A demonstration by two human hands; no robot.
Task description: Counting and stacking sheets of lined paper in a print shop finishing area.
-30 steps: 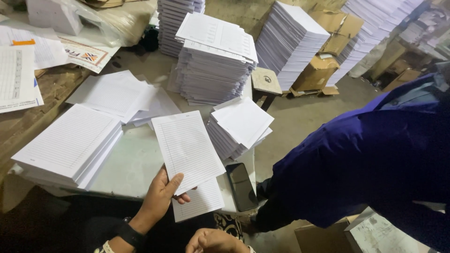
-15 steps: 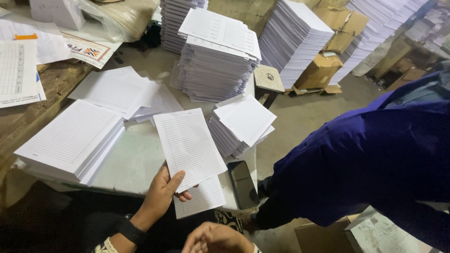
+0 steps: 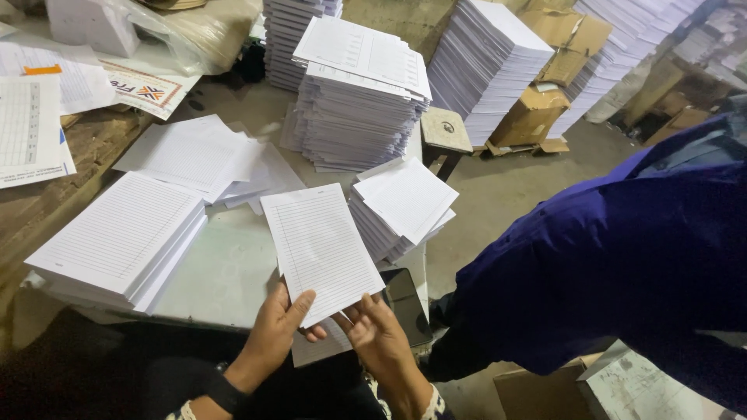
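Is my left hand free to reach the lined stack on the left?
Probably not freely: the left hand is holding the lined sheet. The stack lies close, with bare table between.

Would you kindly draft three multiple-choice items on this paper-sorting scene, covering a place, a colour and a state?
1. Where does the dark flat phone lie?
A. on the table's near right corner
B. on the wooden stool
C. on the floor

2. What colour is the garment of the person at right?
A. red
B. blue
C. white

3. How is the white ruled paper sheet held?
A. by both hands
B. by one hand only
C. lying untouched

Answers: 1 A, it sits at the table edge beside the sheet. 2 B, the sleeve is deep blue. 3 A, the left hand and right hand both grip its lower edge with their fingers.
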